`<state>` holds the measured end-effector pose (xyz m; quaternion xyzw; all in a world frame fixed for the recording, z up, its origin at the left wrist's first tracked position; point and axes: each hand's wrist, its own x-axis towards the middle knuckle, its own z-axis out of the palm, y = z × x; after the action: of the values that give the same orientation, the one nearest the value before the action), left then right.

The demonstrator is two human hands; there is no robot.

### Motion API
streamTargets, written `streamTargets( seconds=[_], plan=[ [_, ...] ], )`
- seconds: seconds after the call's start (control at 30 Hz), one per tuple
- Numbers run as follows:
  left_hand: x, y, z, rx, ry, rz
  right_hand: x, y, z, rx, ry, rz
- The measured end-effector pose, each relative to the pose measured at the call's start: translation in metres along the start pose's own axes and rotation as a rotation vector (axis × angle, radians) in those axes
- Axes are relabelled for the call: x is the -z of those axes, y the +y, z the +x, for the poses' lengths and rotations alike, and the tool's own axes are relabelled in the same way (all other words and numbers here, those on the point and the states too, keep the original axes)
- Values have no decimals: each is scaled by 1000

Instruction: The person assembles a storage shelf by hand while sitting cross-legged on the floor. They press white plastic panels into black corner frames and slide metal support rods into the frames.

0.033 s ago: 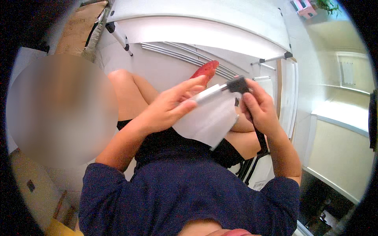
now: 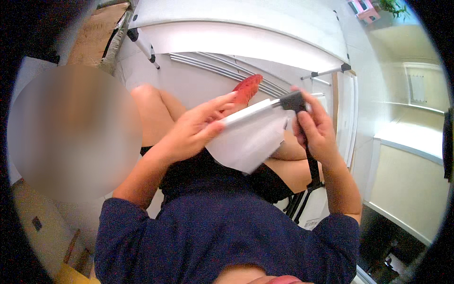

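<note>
One bare left hand [image 2: 196, 130], at the centre of the frame, pinches the straight upper edge of a thin white fabric-like sheet [image 2: 248, 142] between thumb and fingers. The sheet hangs mid-frame, over the lap. Right of centre, the bare right hand [image 2: 318, 132] clasps a blocky black plastic connector [image 2: 292, 100] at that edge's right end, thumb in front. Several slim silver metal tubes [image 2: 208, 66] lie at upper centre, below a broad white panel [image 2: 246, 33] with black corner joints.
</note>
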<state>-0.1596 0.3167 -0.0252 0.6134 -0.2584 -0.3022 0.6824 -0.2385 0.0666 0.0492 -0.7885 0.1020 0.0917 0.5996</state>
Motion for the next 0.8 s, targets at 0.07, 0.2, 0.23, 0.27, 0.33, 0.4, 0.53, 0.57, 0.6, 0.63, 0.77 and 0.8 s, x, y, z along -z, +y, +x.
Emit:
streamTargets(
  seconds=[0.07, 0.2, 0.23, 0.27, 0.33, 0.4, 0.53, 0.57, 0.6, 0.63, 0.77, 0.8],
  plan=[
    [19, -2, -18, 50, 25, -42, 3, -9, -5, 28, 55, 84],
    [18, -9, -27, -33, 119, -454, -14, -6, -19, 72, 44, 86],
    [12, -4, -26, -49, 145, -454, -16, -7, -23, 6, 4, 137],
    [7, -2, -25, -65, 170, -454, -16, -6, -26, 25, 5, 148],
    [2, -4, -25, -59, 210, -476, -15, -2, -31, 67, -2, 176],
    [1, -4, -26, 24, 264, -478, -15, -1, -35, 94, 40, 139],
    [3, -6, -31, -21, 224, -195, -18, -5, -39, 137, 80, 76],
    [2, -5, -31, -61, 194, -119, -19, -5, -39, 137, 75, 48],
    [2, -3, -31, -102, 165, -43, -20, -4, -39, 186, 31, 59],
    [-1, -1, -30, -130, 179, -57, -21, -1, -38, 236, -13, 70],
    [0, 8, -30, -164, 154, 322, -24, 10, -42, 153, -47, 113],
    [0, 10, -27, -273, 107, 436, -23, 11, -42, 136, -59, 115]
  ],
)
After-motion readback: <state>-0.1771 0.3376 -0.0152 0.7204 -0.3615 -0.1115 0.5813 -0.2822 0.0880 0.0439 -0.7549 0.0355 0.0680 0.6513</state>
